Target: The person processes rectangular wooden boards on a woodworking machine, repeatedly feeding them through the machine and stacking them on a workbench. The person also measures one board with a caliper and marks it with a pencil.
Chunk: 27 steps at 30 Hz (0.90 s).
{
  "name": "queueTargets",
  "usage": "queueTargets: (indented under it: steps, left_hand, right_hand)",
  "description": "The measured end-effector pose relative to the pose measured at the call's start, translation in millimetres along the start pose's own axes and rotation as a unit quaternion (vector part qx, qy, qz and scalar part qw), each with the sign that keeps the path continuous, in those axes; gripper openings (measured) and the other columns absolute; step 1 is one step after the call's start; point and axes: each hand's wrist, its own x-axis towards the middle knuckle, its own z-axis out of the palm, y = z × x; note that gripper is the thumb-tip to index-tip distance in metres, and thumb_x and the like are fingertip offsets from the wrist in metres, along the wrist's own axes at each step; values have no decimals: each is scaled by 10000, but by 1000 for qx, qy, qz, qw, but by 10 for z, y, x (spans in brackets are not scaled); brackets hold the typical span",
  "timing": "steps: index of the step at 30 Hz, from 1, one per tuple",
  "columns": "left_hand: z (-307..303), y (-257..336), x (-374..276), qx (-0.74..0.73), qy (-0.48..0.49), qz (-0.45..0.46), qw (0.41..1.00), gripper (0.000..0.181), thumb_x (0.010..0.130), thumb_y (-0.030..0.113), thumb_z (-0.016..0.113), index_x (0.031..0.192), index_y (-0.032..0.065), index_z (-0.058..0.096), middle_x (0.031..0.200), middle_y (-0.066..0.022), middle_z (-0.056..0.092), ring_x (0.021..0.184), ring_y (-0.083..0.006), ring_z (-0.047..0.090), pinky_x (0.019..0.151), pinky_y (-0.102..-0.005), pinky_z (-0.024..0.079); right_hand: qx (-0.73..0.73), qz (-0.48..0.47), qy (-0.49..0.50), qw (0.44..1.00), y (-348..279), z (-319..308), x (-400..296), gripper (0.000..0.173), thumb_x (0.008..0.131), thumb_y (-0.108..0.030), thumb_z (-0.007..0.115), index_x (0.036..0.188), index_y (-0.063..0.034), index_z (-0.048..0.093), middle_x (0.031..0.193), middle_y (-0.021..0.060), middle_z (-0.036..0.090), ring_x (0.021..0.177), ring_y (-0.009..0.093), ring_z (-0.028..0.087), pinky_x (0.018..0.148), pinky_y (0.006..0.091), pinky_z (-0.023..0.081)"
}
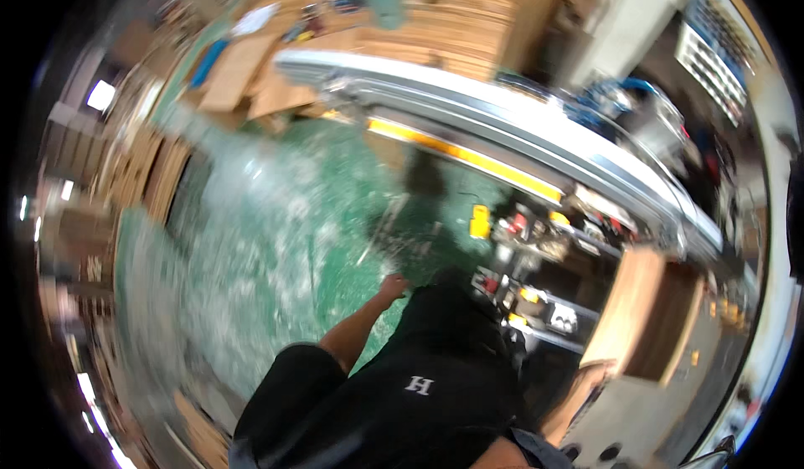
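Observation:
My left hand (394, 285) hangs beside my body above the green floor (270, 230). Its fingers look curled, but blur hides their exact state, and I see no object in it. On the other side, my right hand (590, 376) is at the near end of a light wooden panel (628, 306), which looks like one side of an open wooden box with a dark brown inner face (662, 324). The fingers seem to touch the panel's end; whether they grip it is too blurred to tell. A grey surface (653, 400) extends beside the box.
A long metal beam (502, 111) crosses ahead, with a yellow strip (465, 158) below. Tools and hardware fill dark shelves (553, 258) on the right. A yellow object (480, 221) is near them. Wooden boards (433, 35) lie stacked beyond; more boards (141, 167) stand left.

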Motion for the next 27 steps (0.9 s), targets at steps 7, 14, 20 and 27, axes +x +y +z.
queueTargets:
  steps: [7,14,20,27]
  left_hand:
    - [-161,793,-122,-119,-14,-158,980,181,841,83,489,687,86,393,661,-20,312,620,-150,391,632,-392,518]
    - [-725,275,231,524,-198,329,760,120,779,169,577,781,54,544,792,-117,530,744,-337,527,614,-459,439]
    - [-916,748,216,30,-176,-66,982,157,858,160,496,739,75,441,723,-56,373,671,-174,438,703,-369,503]
    - [-600,1320,678,-2,-186,-59,981,213,862,206,545,946,10,547,829,-40,441,731,-130,458,690,-318,494]
  right_hand:
    - [207,55,63,975,-71,271,12,647,876,-522,515,777,109,621,755,114,627,634,194,553,636,324,476]
    - [302,145,95,937,-140,260,-47,465,871,-409,589,572,-85,442,469,12,431,353,143,371,335,327,299]
    - [120,153,98,976,246,-250,94,676,875,-548,490,816,110,635,749,185,626,686,274,584,682,398,468]
    - [-26,-3,150,988,791,-723,-924,680,893,-563,426,658,58,571,573,145,519,555,213,479,575,385,406]
